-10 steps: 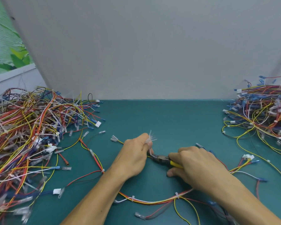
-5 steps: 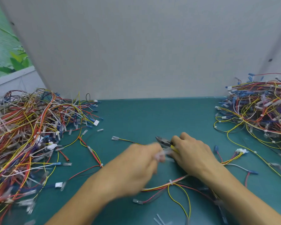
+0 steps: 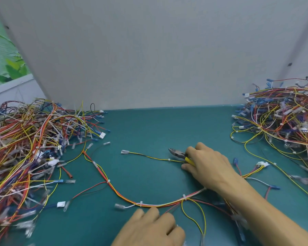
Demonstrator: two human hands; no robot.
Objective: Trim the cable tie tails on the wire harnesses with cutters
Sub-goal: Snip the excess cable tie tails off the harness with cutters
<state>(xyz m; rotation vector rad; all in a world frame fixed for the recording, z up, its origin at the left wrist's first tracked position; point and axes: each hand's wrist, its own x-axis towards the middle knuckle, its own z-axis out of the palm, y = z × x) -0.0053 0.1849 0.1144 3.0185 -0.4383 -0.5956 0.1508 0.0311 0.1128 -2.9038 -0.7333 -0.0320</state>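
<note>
Wire harness (image 3: 156, 204) on green mat (image 3: 149, 130), right hand (image 3: 210, 166) gripping yellow-handled cutters (image 3: 178, 154) (nose beside a yellow branch), left hand (image 3: 149, 228) curled, contents can't tell.

Two bare hands are shown. The right hand (image 3: 208, 162) is seen sharply: its back, its knuckles and the creases of its fingers can be made out. The right forearm (image 3: 265, 210) is uncovered as far as the lower right corner. The left hand (image 3: 149, 228) is smeared by motion blur, so only rounded knuckles and part of a bare wrist are made out.
</note>
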